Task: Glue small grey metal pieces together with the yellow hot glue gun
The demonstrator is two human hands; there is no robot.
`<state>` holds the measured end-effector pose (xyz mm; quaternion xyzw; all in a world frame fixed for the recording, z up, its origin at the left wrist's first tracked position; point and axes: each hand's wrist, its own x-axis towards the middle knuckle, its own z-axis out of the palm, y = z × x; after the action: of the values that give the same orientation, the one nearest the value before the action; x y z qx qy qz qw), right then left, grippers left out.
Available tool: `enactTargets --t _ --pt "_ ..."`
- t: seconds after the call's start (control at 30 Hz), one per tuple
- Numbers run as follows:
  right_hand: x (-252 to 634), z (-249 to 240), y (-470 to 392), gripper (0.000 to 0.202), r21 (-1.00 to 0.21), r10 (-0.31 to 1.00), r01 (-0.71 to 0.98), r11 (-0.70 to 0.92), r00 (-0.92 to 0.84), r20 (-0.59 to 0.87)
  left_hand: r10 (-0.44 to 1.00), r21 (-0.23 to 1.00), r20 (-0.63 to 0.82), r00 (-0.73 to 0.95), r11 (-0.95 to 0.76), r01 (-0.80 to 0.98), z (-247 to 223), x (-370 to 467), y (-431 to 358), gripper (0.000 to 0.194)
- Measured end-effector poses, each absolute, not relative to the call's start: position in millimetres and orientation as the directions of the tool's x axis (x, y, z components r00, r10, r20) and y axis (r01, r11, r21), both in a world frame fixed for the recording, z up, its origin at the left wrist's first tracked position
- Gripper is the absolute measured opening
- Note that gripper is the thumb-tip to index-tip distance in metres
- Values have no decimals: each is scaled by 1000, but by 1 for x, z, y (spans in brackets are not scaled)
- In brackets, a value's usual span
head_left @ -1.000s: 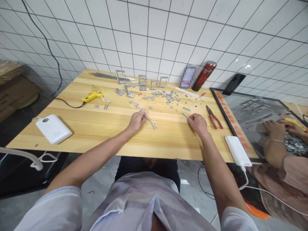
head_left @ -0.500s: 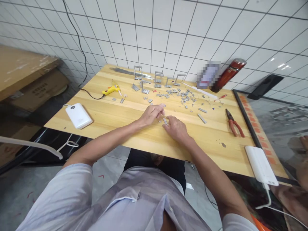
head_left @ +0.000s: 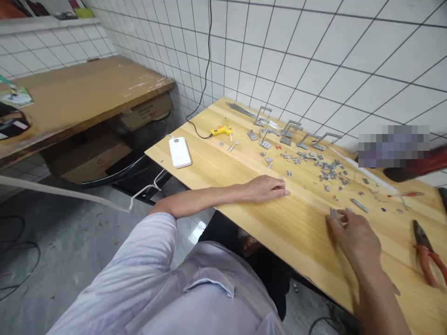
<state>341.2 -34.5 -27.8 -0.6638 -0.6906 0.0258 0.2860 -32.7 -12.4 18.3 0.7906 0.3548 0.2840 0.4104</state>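
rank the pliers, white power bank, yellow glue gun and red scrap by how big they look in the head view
1. Pliers, helped by being nearer the camera
2. White power bank
3. Yellow glue gun
4. Red scrap

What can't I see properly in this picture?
All in the head view:
Left hand: its fingers hide whether it holds anything.
Gray piece: partly hidden by the right hand.
Red flask: blurry squares and the right edge hide parts.
Pliers: a handle is cut off by the right edge.
Little gray bits: too small to make out each shape.
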Motion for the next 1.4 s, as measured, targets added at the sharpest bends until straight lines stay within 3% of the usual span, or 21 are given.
enactTargets --t 0.07,0.1,0.17,0.2,0.27,0.33,0.4,0.5,0.53,0.6,0.67,0.77,0.87,1.2,1.4 --pt "313 -14 -41 47 -513 944 858 26 148 296 791 898 190 582 -379 222 29 -19 -22 47" --pt "292 -6 -44 52 -627 947 778 28 181 267 785 921 206 585 -358 156 35 -7 -27 47" --pt "247 9 -44 61 -910 979 411 52 157 127 741 966 188 645 -258 14 45 20 -36 44" --pt "225 14 -41 70 -985 992 174 1 127 23 731 973 188 656 -230 -21 47 35 -37 43" --pt "191 20 -33 75 -986 995 -144 -79 44 -86 826 963 220 520 -270 20 47 56 -31 42" --pt "175 21 -26 63 -970 998 -241 5 55 -9 861 921 300 412 -374 112 41 61 -13 41" --pt "179 18 -22 52 -983 984 -158 92 163 66 852 899 345 394 -421 123 37 43 12 27" --pt "214 11 -23 48 -965 959 239 113 227 168 907 774 360 219 -421 473 38 -21 49 19" --pt "229 8 -24 43 -918 947 374 130 228 227 917 693 380 119 -367 621 41 -48 58 18" --pt "257 -1 -22 37 -770 884 605 204 224 410 922 642 386 -30 -245 727 48 -103 73 16" --pt "276 -11 -18 34 -672 831 700 244 206 516 914 587 363 -180 -75 806 53 -149 83 21" --pt "285 -24 -12 31 -609 833 746 268 138 535 905 474 272 -326 169 864 53 -188 95 39" --pt "281 -30 -12 29 -583 843 759 290 86 531 912 387 170 -374 287 876 47 -197 107 46" --pt "282 -29 -22 22 -544 832 766 343 21 554 940 232 46 -337 318 919 14 -208 133 54" --pt "288 -33 -20 19 -507 817 766 395 -41 575 930 221 52 -363 344 913 8 -213 139 53"
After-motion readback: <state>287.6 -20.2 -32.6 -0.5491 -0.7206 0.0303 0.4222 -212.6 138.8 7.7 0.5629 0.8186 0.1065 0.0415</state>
